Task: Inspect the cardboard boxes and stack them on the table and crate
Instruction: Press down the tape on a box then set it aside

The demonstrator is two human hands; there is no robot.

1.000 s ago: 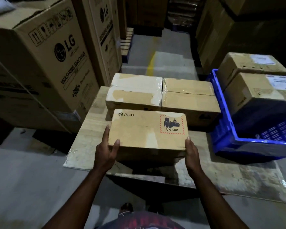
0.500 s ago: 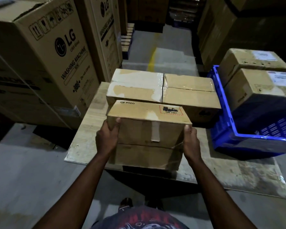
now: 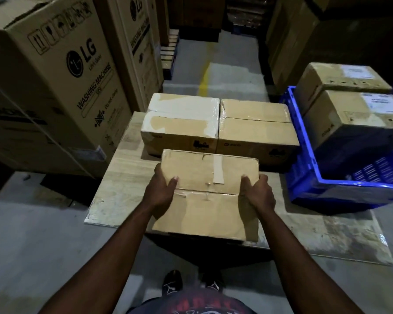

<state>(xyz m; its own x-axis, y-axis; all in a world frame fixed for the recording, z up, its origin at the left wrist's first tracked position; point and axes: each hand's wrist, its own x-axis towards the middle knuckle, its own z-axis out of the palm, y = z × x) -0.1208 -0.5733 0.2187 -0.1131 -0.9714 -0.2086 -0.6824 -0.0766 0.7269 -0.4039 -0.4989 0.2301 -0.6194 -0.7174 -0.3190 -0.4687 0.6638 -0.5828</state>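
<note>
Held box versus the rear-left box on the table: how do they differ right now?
The held box is gripped at its sides by the left hand and right hand and is tilted. The rear-left box rests flat on the table. The held box shows plain card with one short tape strip, while the rear-left box has broad whitish patches on top. Both are brown cardboard with a centre seam.

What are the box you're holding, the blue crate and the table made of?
Box: matte brown cardboard with a taped seam, seemingly under clear film. Crate: glossy blue plastic, judging by its sheen and slotted wall. Table: looks like pale wood, with grain lines and a scuffed edge.
</note>
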